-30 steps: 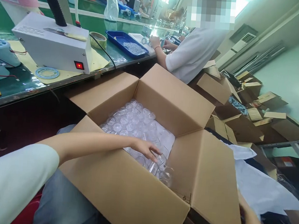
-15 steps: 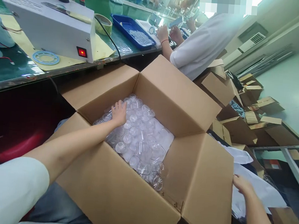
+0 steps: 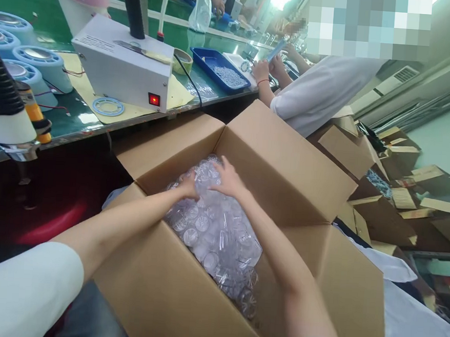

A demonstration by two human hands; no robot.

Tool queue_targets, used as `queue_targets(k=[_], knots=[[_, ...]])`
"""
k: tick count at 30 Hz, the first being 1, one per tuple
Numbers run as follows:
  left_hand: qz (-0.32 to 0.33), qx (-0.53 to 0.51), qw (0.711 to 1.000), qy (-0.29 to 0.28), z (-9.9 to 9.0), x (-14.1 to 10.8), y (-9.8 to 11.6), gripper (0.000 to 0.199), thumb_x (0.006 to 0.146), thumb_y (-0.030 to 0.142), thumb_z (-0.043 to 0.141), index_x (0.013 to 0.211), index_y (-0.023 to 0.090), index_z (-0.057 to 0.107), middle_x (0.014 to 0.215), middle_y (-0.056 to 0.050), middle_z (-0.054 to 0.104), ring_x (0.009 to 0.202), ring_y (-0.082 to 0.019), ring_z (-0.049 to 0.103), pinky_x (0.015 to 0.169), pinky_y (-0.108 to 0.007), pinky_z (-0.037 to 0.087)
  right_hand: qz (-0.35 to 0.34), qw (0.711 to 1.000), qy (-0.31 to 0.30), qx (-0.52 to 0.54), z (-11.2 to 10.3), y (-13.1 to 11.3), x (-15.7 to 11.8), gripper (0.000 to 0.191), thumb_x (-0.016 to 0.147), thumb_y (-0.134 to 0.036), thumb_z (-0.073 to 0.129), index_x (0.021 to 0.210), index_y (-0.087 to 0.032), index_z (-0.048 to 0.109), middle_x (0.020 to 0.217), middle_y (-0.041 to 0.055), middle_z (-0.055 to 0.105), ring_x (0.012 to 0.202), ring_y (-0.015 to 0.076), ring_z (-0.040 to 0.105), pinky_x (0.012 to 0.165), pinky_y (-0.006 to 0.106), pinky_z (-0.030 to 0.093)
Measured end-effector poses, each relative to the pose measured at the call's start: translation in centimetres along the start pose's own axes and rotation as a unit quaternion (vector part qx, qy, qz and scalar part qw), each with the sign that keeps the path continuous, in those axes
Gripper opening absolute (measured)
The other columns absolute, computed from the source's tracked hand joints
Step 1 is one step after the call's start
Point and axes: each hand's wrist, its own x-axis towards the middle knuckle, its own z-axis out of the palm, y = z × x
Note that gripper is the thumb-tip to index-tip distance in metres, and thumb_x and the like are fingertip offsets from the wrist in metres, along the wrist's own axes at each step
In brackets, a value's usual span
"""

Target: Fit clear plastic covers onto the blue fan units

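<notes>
A large open cardboard box (image 3: pixel 271 166) holds a heap of clear plastic round parts (image 3: pixel 205 234), cup-like with spoked ends. Both of my hands reach into it at the far left part of the heap. My left hand (image 3: pixel 188 186) rests on the clear parts with its fingers apart, some of them partly hidden. Close beside it on the right, my right hand (image 3: pixel 230 180) has its fingers spread over the same parts. Neither hand visibly grips a part. A white sheet (image 3: pixel 255 253) shows at the heap's right edge.
On the green bench stand a white machine (image 3: pixel 124 69) with a lit red switch, a blue tray (image 3: pixel 220 68) of small pellets, a tape roll (image 3: pixel 183 61) and light-blue round housings (image 3: pixel 43 66). A co-worker's sleeve (image 3: pixel 318 98) is beyond the box. Cardboard boxes (image 3: pixel 383 215) stand at right.
My right hand has left the box's right flap and come into the box beside my left hand. My left hand stays on the clear parts. The view has shifted, bringing more bench in at left.
</notes>
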Motion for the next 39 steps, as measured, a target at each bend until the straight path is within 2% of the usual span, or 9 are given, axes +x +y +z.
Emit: queue_targets(k=[5,8,11,14,17,21,25,32,39], knots=[[0.052,-0.127,0.969,-0.203,3.0,-3.0,-0.2,0.103,0.073,0.045,0.068,0.149,0.02,0.004,0.138,-0.022,0.047,0.102,-0.026,0.064,0.066,-0.029,0.057,-0.037,0.995,-0.089,0.038,5.3,-2.6,6.9,0.074,0.078,-0.047,0.068,0.14,-0.019,0.039,0.147,0.0185,0.032,0.134,0.0398,0.031,0.102,0.057,0.033],[0.115,-0.146,0.926,-0.328,4.7,-4.6,0.3,0.095,0.071,0.049,0.069,0.147,0.022,0.02,0.125,-0.012,0.062,0.098,-0.022,0.067,0.07,-0.029,0.056,-0.066,0.988,-0.132,0.043,6.6,-0.7,4.8,0.057,0.081,-0.036,0.067,0.131,-0.018,0.048,0.138,0.0137,0.045,0.128,0.0311,0.041,0.104,0.052,0.033],[0.168,-0.115,0.897,-0.392,5.1,-5.3,1.0,0.084,0.063,0.044,0.077,0.137,0.026,0.042,0.115,-0.005,0.068,0.102,-0.023,0.066,0.075,-0.032,0.056,-0.064,0.983,-0.17,0.034,6.6,2.1,-0.8,0.062,0.076,-0.024,0.068,0.134,-0.019,0.046,0.135,0.0127,0.048,0.126,0.0263,0.045,0.104,0.042,0.036],[0.183,-0.05,0.917,-0.35,4.6,-5.0,1.4,0.067,0.054,0.03,0.084,0.117,0.02,0.062,0.117,-0.011,0.067,0.118,-0.034,0.055,0.094,-0.044,0.047,-0.022,0.982,-0.187,0.012,5.4,4.0,-7.0,0.066,0.076,-0.018,0.063,0.138,-0.02,0.04,0.139,0.0139,0.042,0.126,0.025,0.045,0.101,0.036,0.039],[0.147,0.013,0.96,-0.238,3.7,-3.7,1.2,0.058,0.066,0.029,0.078,0.119,0.01,0.059,0.134,-0.021,0.051,0.133,-0.041,0.035,0.108,-0.059,0.028,0.021,0.979,-0.202,-0.013,3.7,4.8,-11.2,0.062,0.075,-0.017,0.061,0.134,-0.024,0.045,0.141,0.0124,0.04,0.125,0.0253,0.047,0.099,0.035,0.04],[0.065,0.063,0.98,-0.177,3.1,-2.1,0.4,0.051,0.087,0.043,0.057,0.13,0.018,0.048,0.132,-0.014,0.051,0.124,-0.032,0.047,0.101,-0.059,0.038,0.091,0.963,-0.247,-0.062,2.0,5.3,-12.7,0.042,0.071,-0.031,0.071,0.112,-0.026,0.064,0.127,0.0121,0.053,0.111,0.0305,0.056,0.091,0.043,0.045],[0.029,0.081,0.974,-0.21,3.2,-1.6,-0.2,0.037,0.089,0.043,0.053,0.117,0.02,0.058,0.115,-0.009,0.062,0.108,-0.025,0.058,0.093,-0.046,0.048,0.182,0.941,-0.257,-0.123,1.8,6.1,-11.4,0.028,0.079,-0.04,0.067,0.096,-0.018,0.068,0.104,0.0119,0.064,0.099,0.0281,0.06,0.087,0.051,0.046],[0.088,0.091,0.942,-0.312,4.3,-2.3,-0.1,0.042,0.086,0.045,0.057,0.111,0.012,0.06,0.097,-0.009,0.067,0.086,-0.019,0.066,0.079,-0.041,0.055,0.194,0.961,-0.176,-0.087,3.8,6.4,-8.4,0.029,0.093,-0.038,0.052,0.114,-0.019,0.059,0.12,0.0083,0.059,0.108,0.0217,0.057,0.094,0.045,0.046],[0.159,0.045,0.888,-0.429,5.9,-3.1,1.1,0.09,0.04,0.03,0.087,0.121,0.006,0.057,0.089,-0.017,0.07,0.069,-0.029,0.068,0.06,-0.038,0.057,0.233,0.968,-0.093,-0.003,3.3,10.3,-9.5,0.037,0.095,-0.038,0.048,0.126,-0.017,0.05,0.118,0.0092,0.06,0.099,0.0201,0.061,0.086,0.042,0.052]])
